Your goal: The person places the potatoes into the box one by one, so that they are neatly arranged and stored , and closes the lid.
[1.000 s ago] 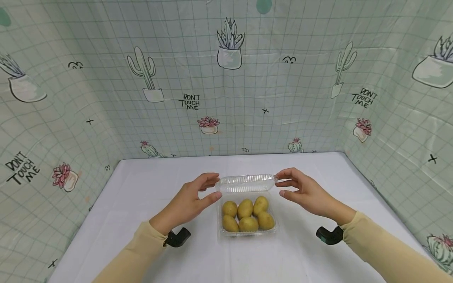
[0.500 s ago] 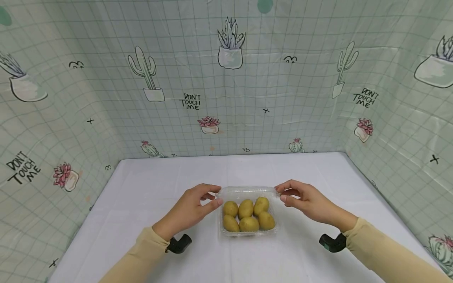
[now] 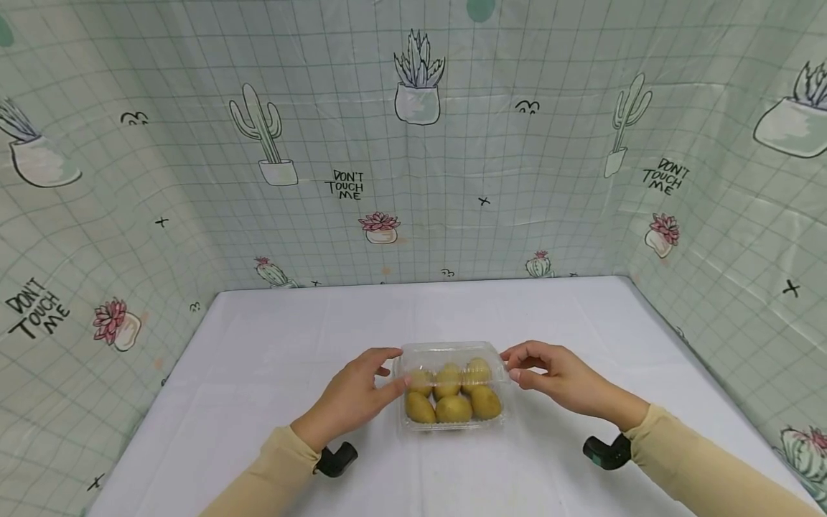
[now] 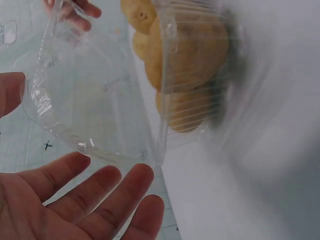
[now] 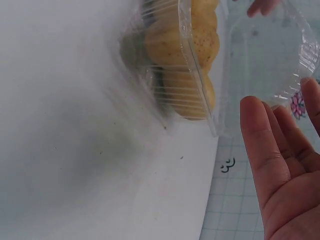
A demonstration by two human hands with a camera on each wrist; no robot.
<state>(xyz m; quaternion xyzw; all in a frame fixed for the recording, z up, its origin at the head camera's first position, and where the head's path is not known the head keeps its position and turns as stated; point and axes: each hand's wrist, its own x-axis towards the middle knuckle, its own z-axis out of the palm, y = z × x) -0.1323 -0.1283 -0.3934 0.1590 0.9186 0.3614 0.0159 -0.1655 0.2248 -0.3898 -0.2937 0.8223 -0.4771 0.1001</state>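
A clear plastic clamshell box [image 3: 452, 426] stands on the table with several yellow potatoes [image 3: 454, 409] inside. Its hinged clear lid [image 3: 452, 352] is tilted over the back row, partway down. At the lid's left side is my left hand [image 3: 355, 391]; the thumb touches the rim and the loosely extended fingers [image 4: 107, 182] lie along the side. Opposite it, my right hand [image 3: 558, 373] has its thumb and fingertips [image 5: 252, 112] at the lid's right side. Neither hand is curled round the lid. Through the plastic, the potatoes [image 4: 185, 55] show at close range.
A white cloth covers the table [image 3: 284, 345]. Behind and at both sides hangs a curtain [image 3: 452, 165] with a grid and cactus prints. Black devices [image 3: 337, 459] are strapped at both wrists, below beige sleeves [image 3: 704, 459].
The lid has swung from standing up behind the box forward and down over the back potatoes. Both hands have moved down and toward the person along with it. The box has stayed put.
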